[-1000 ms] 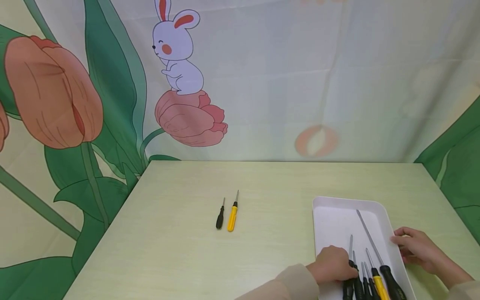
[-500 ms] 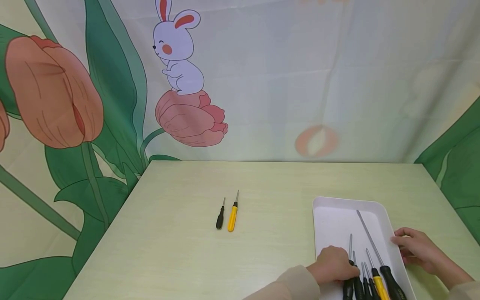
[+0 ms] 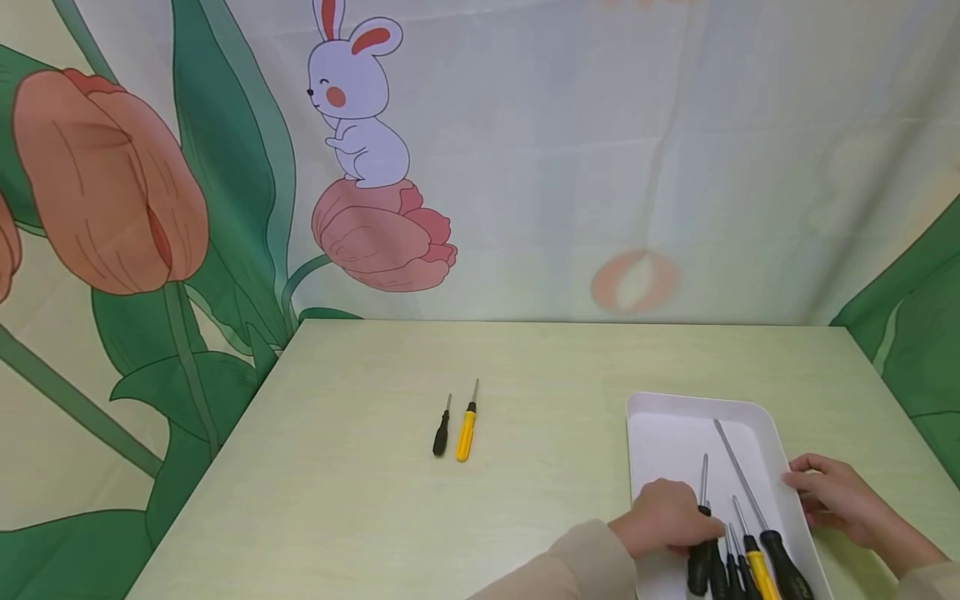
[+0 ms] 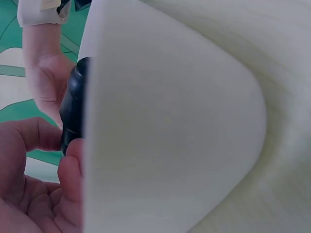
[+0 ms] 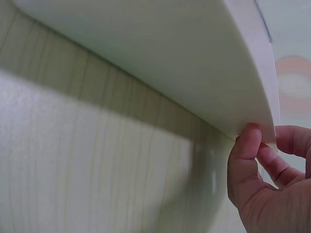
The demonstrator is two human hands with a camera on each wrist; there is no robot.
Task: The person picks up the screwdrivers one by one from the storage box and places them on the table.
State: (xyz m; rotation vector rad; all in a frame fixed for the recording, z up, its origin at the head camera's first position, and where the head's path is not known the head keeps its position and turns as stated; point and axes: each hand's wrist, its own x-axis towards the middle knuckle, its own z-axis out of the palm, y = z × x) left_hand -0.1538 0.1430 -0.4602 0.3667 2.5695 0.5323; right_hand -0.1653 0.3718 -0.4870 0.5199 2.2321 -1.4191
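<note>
My left hand (image 3: 666, 518) reaches over the near left part of a white tray (image 3: 671, 417) and pinches a black-handled screwdriver (image 3: 699, 568) by its handle. In the left wrist view the dark handle (image 4: 74, 104) shows between thumb and fingers, partly hidden by the tray wall. Beside it in the tray lie several more screwdrivers, among them a yellow-handled screwdriver (image 3: 761, 568) and a long screwdriver with a black handle (image 3: 786, 562). My right hand (image 3: 843, 500) grips the tray's right rim, thumb outside and fingers over the edge, as the right wrist view shows.
On the pale wooden table (image 3: 337, 500), left of the tray, a small black screwdriver (image 3: 441, 437) and a yellow screwdriver (image 3: 466, 433) lie side by side. A printed curtain (image 3: 540, 167) with a rabbit and tulips hangs behind the table.
My left hand has shifted slightly away from me, and the black-handled screwdriver in it has slid forward in the tray. The right hand and the tray have stayed in place.
</note>
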